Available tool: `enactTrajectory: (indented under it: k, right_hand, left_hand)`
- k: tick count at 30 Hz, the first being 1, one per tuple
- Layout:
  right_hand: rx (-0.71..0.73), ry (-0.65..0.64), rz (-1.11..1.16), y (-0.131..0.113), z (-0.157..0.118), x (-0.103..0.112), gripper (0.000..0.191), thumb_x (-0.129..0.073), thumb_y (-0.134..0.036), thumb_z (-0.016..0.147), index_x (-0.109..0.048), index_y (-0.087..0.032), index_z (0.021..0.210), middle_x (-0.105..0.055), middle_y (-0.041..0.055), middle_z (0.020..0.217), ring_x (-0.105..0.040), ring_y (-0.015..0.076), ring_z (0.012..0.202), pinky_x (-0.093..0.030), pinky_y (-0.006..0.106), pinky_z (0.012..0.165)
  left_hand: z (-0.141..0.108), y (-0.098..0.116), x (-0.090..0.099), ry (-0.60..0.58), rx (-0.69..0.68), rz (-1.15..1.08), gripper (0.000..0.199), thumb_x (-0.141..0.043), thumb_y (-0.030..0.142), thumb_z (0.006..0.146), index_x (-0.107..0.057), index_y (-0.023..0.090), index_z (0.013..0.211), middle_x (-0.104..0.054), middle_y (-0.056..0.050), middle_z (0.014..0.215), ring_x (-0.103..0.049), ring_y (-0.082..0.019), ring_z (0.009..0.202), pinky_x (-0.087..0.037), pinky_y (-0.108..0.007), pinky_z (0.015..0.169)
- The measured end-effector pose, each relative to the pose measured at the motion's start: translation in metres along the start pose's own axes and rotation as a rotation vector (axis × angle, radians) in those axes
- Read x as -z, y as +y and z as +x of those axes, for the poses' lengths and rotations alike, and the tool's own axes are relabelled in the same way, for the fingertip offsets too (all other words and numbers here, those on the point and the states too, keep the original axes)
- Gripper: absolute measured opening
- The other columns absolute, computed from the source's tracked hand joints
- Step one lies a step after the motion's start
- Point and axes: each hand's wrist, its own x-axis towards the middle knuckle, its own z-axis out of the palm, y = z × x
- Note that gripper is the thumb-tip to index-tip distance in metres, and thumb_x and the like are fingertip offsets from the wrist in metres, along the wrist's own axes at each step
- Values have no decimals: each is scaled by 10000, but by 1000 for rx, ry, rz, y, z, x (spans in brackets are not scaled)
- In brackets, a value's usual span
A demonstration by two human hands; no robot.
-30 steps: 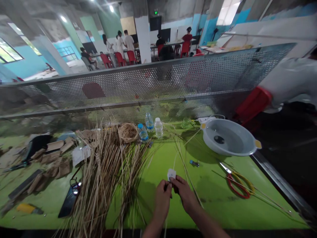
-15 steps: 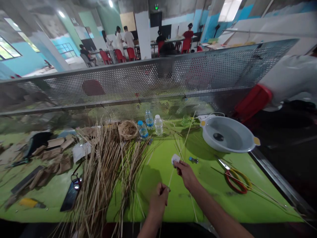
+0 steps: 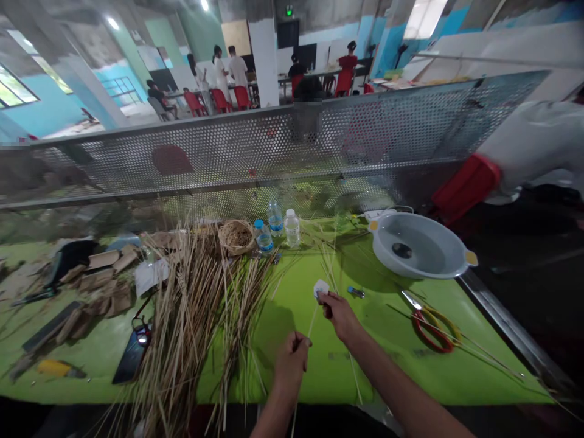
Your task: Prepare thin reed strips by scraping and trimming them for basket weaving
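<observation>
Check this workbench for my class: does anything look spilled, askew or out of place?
No spill shows, and the pale strip looks straight. The dry stalks look untidy, though: they fan out unevenly, some overhanging the near edge of the table.

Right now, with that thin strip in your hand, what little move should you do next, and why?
I'd probably pull the thin pale strip gently with the left hand while the right hand holds the small white piece. The strip runs nearly straight between both hands, so a light pull seems easy; I can't tell whether it passes through the white piece.
</observation>
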Motion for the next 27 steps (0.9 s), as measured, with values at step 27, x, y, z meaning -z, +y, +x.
enactTrajectory:
  k: [27]
  right_hand:
    - [-30, 27, -3, -3, -4, 0, 257, -791, -377, 612, -671, -183, 731, -572, -39, 603, -348, 89, 504, -288, 246, 522]
  left_hand:
    - [-15, 4, 16, -31, 40, -17, 234, -630, 410, 709, -547, 193, 682, -387, 104, 418, -290, -65, 390, -215, -214, 442]
